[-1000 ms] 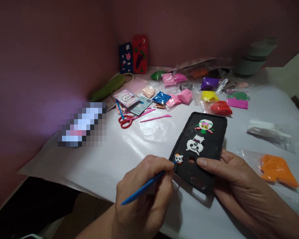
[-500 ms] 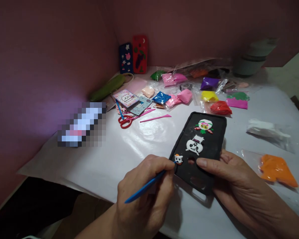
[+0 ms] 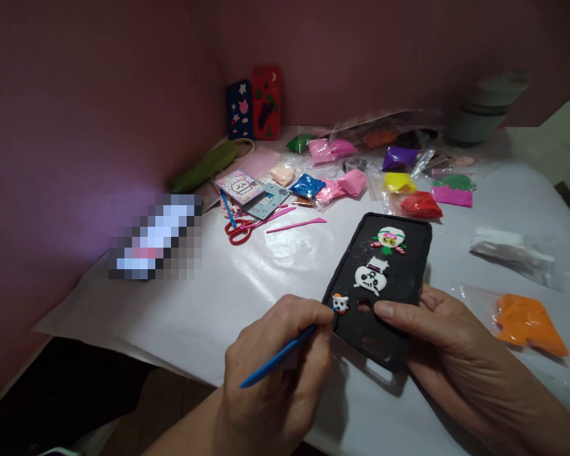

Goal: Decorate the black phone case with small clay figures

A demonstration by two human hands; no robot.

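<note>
A black phone case (image 3: 348, 278) is tilted above the table, held at its right edge by my right hand (image 3: 449, 332), thumb on its face near a round hole. My left hand (image 3: 280, 364) pinches a blue modelling tool (image 3: 278, 366) like a pen. Its tip meets a small white clay figure with orange parts (image 3: 341, 303) at the case's left edge. Two larger clay figures sit on the case: a white one with a black-lined face (image 3: 370, 277), and above it a white one with green, pink and yellow parts (image 3: 390, 238).
Red-handled scissors (image 3: 239, 232), a pink tool (image 3: 296, 225) and cards (image 3: 241, 186) lie beyond my left hand. Bagged clay in several colours, including orange (image 3: 529, 324) and red (image 3: 421, 206), lies behind and right. Two decorated cases (image 3: 266, 104) lean on the wall; a blurred-out phone-like device (image 3: 156, 237) stands left.
Almost nothing differs. My left hand and the blue tool have shifted very slightly to the right; the phone case stays in place.
</note>
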